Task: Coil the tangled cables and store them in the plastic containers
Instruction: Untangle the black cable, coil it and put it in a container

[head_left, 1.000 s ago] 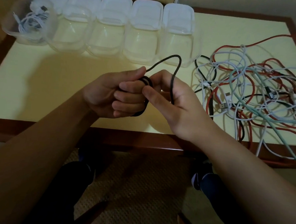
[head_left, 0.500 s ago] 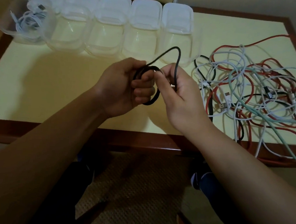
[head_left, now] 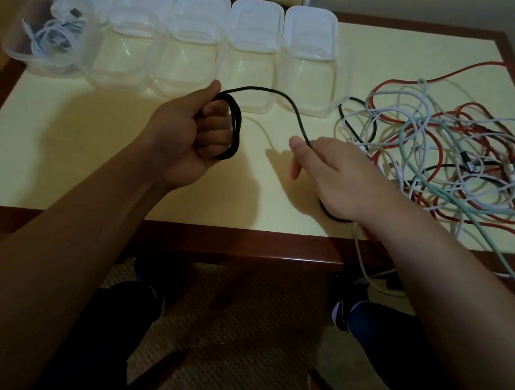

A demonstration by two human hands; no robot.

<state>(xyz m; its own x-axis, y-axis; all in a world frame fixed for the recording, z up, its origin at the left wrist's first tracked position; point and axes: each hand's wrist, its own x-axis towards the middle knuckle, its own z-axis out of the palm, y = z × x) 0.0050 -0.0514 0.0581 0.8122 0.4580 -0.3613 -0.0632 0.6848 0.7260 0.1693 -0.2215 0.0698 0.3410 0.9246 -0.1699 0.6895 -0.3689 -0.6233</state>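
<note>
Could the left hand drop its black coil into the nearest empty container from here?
Probably yes: the left hand grips the black coil just short of an open, empty container, nothing between, though the cable's tail runs to the right hand.

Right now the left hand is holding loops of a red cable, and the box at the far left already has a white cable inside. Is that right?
Not quite. The loops gripped by the left hand are a black cable, not a red one; the head view shows it running over to the right hand. The rest holds: the leftmost plastic container does have a white cable inside.
</note>
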